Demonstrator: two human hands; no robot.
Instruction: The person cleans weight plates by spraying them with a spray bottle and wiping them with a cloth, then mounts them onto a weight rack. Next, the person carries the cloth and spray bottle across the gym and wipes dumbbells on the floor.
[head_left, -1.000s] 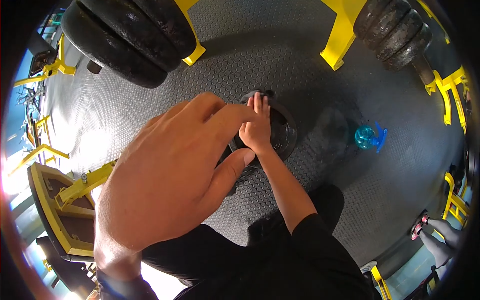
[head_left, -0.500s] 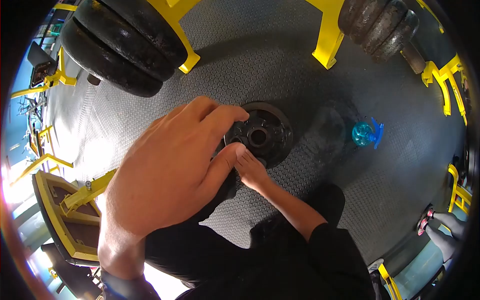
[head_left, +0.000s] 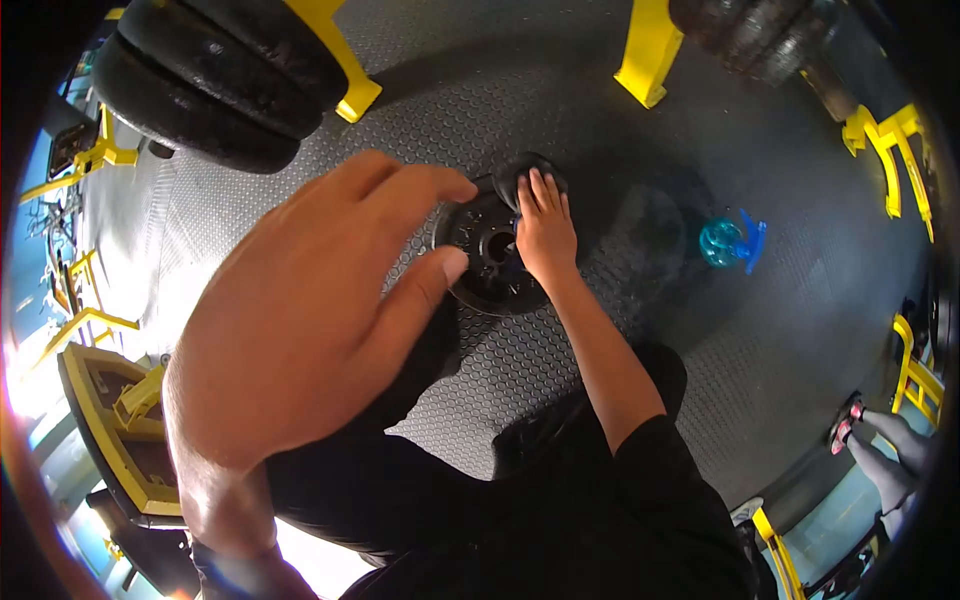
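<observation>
A round black weight plate [head_left: 476, 290] with a centre hole lies on the floor in front of me. My right hand [head_left: 545, 228] presses a bunched black cloth [head_left: 511, 176] onto the plate's far right rim, fingers stretched over it. The exact form of the cloth is partly hidden under the fingers. Large in the foreground, my left hand [head_left: 310, 310] is open, thumb and forefinger apart at the plate's left side. Nothing shows between them; its other fingers are mostly hidden. To the right stands a spray bottle [head_left: 722, 243] of blue-green liquid with a blue trigger head.
Yellow rack legs [head_left: 648, 60] and stacked black weight plates [head_left: 215, 85] stand ahead. A yellow-framed padded piece [head_left: 125, 430] is at left. Another person's legs [head_left: 893, 450] show at right. The floor is studded black rubber [head_left: 460, 130].
My right hand has moved from the plate's near left edge to its far right rim, with the black cloth now showing. My left hand has shifted slightly left and the view has tilted.
</observation>
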